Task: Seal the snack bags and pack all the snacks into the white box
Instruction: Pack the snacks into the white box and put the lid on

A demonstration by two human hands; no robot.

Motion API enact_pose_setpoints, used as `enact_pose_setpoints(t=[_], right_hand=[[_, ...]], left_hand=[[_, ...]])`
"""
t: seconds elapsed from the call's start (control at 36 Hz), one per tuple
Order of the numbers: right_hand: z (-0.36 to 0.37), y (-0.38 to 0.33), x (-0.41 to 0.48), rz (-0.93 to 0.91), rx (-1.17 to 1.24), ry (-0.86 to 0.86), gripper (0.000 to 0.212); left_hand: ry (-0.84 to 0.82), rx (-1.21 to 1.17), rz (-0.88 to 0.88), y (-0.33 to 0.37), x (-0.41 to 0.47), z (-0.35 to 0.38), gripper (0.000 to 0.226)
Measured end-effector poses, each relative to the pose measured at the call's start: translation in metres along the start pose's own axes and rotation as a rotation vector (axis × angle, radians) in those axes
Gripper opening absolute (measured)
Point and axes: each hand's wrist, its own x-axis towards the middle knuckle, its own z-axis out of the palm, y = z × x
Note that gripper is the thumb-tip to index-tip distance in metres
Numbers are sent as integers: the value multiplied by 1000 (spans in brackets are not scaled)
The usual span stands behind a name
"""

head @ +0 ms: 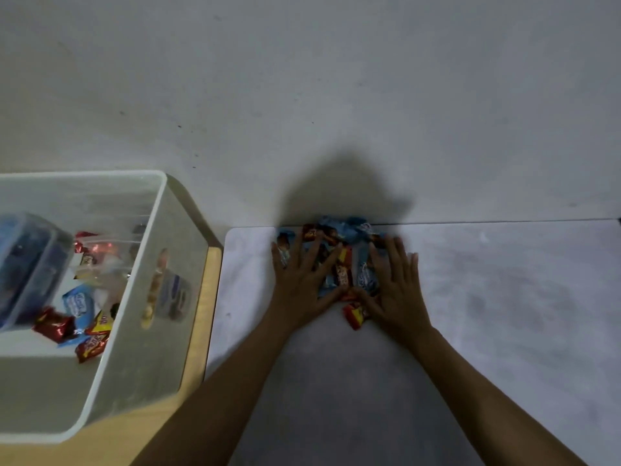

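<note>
**Hands spread flat on the loose snacks, box off to the left**

The pile of snack packets (339,260) lies at the far edge of the grey worktop (487,314), against the wall. The left hand (299,284) and right hand (395,284) rest on it side by side, fingers straight and splayed, pressing down and gripping nothing. One red packet (354,316) pokes out at the near side between the wrists.

The white box (151,358) stands well to the left on a wooden surface (201,331), with several packets (67,324) already inside.

These small foil wrappers are probably light, crinkly and slick, so they should slide over each other and spill from a loose grab. The safer hold looks like a scoop: draw the hands inward from the pile's left and right edges, cup underneath, and take a modest bunch. Squeezing hard could crush the contents. Whether any bag here is unsealed cannot be told.
</note>
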Motion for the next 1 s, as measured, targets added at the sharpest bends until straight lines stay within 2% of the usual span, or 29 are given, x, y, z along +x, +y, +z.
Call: enact_pose_setpoints(t=[0.22,0.36,0.58,0.83,1.0], right_hand=[[5,-1,36,-85,-9,-38,77],[5,-4,46,-127,-70,-38,72],[4,-4,54,-126,-167,-69,70],[-5,-3,55,-155,-182,-86,89],[-9,7,55,-231,-173,-140,100]], left_hand=[[11,-24,-24,-20,15,-4,70],[95,-39,-12,-30,18,-4,66],[87,-59,-55,-37,14,-7,61],[61,-70,-111,-39,11,-12,61],[15,-79,-159,-36,11,-13,73]])
